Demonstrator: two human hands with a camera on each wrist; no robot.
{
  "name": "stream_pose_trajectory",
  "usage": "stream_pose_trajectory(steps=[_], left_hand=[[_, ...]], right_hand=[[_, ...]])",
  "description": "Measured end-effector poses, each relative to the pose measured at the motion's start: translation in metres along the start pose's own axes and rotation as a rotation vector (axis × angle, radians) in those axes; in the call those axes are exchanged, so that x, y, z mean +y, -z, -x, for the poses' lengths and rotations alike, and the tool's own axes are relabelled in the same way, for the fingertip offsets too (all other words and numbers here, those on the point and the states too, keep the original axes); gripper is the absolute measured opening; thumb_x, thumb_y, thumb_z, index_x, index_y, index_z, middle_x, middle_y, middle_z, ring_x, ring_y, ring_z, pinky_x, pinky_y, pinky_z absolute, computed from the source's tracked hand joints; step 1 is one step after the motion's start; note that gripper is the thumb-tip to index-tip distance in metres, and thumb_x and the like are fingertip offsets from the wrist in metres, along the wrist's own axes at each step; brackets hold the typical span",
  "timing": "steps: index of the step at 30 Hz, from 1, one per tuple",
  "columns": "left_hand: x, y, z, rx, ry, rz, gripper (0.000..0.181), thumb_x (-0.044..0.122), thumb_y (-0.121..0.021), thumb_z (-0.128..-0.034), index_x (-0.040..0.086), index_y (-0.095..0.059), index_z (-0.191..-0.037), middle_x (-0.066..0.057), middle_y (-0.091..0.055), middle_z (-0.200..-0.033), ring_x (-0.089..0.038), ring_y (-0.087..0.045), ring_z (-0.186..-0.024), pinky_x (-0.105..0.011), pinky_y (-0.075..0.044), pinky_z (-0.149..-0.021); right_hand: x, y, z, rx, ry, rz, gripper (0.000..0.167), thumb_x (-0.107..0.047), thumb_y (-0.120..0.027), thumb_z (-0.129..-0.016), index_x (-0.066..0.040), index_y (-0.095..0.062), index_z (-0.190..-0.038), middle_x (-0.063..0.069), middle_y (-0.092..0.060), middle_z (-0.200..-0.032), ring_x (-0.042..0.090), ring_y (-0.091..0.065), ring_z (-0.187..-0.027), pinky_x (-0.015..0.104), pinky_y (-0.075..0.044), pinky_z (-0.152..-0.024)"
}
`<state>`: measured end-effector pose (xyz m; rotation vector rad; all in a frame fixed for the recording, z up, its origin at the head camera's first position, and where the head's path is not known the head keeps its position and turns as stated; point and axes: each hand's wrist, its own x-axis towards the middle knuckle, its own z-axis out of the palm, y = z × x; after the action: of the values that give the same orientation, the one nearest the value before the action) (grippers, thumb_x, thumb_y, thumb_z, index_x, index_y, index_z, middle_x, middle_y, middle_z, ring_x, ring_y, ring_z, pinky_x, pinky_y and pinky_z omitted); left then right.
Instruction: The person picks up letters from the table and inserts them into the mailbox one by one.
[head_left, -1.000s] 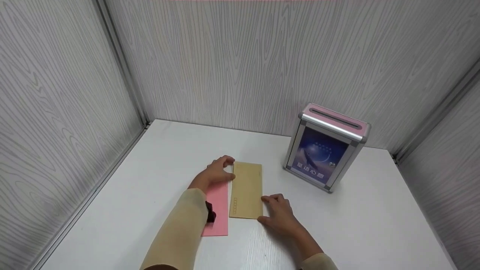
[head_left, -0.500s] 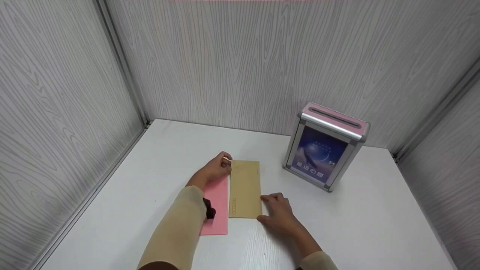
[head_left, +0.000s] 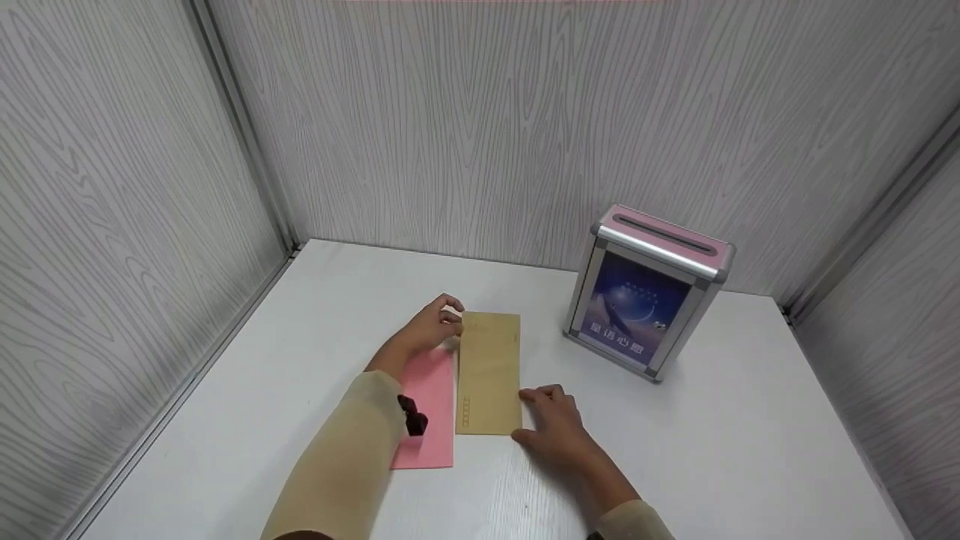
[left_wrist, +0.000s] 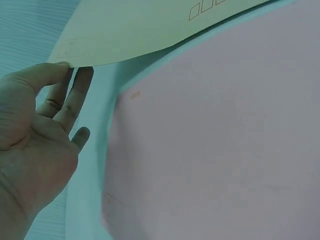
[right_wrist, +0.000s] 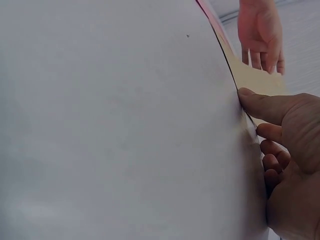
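A tan envelope lies upright-oriented in the middle of the white table. My left hand pinches its far left corner; the left wrist view has that edge of the envelope raised and bowed, with the thumb at its edge and fingers behind. At the near right corner, my right hand holds the envelope's edges with thumb and bent fingers. The right wrist view shows the thumb at the edge, the fingers partly hidden. A pink envelope lies to the left, partly under my left forearm.
A silver-framed box with a pink slotted top and a blue picture front stands upright at the back right of the table. Grey wood-grain panels enclose the table at the back and both sides.
My left hand has moved slightly away from me and to the left, its thumb sliding to the envelope's edge. The tan envelope's far end has shifted upward in view. My right hand stays nearly still.
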<state>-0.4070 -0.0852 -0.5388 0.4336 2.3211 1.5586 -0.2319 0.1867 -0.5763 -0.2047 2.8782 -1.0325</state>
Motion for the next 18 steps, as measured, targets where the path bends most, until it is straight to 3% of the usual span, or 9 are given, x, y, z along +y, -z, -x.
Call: stream_pose_trajectory(steps=[6,11,18], left_hand=[[0.008,0.001,0.008,0.002,0.001,0.059,0.029,0.010,-0.059,-0.1098,0.011,-0.049,-0.137,-0.020,-0.066,-0.139,-0.032,-0.072,-0.118,-0.058,-0.049,-0.115],[0.013,0.003,0.013,0.016,-0.009,0.166,0.029,0.008,-0.060,-0.1096,0.010,-0.049,-0.137,-0.014,-0.066,-0.130,-0.025,-0.071,-0.110,-0.059,-0.047,-0.119],[0.027,0.001,0.019,0.034,0.006,0.236,0.030,0.008,-0.060,-0.1099,0.014,-0.050,-0.137,-0.008,-0.064,-0.125,-0.021,-0.071,-0.107,-0.053,-0.056,-0.113]], right_hand=[[0.001,0.000,0.001,0.006,0.001,-0.012,0.067,-0.023,-0.088,-0.090,-0.011,-0.061,-0.150,0.014,-0.054,-0.146,0.035,-0.048,-0.136,0.058,-0.045,-0.116],[0.000,-0.001,0.001,0.005,-0.017,-0.041,0.066,-0.023,-0.088,-0.090,-0.009,-0.061,-0.148,0.014,-0.053,-0.147,0.036,-0.047,-0.139,0.059,-0.045,-0.118],[0.001,0.002,0.001,0.000,0.017,-0.070,0.032,-0.017,-0.087,-0.091,-0.012,-0.066,-0.114,0.013,-0.052,-0.141,0.037,-0.046,-0.136,0.061,-0.042,-0.118]])
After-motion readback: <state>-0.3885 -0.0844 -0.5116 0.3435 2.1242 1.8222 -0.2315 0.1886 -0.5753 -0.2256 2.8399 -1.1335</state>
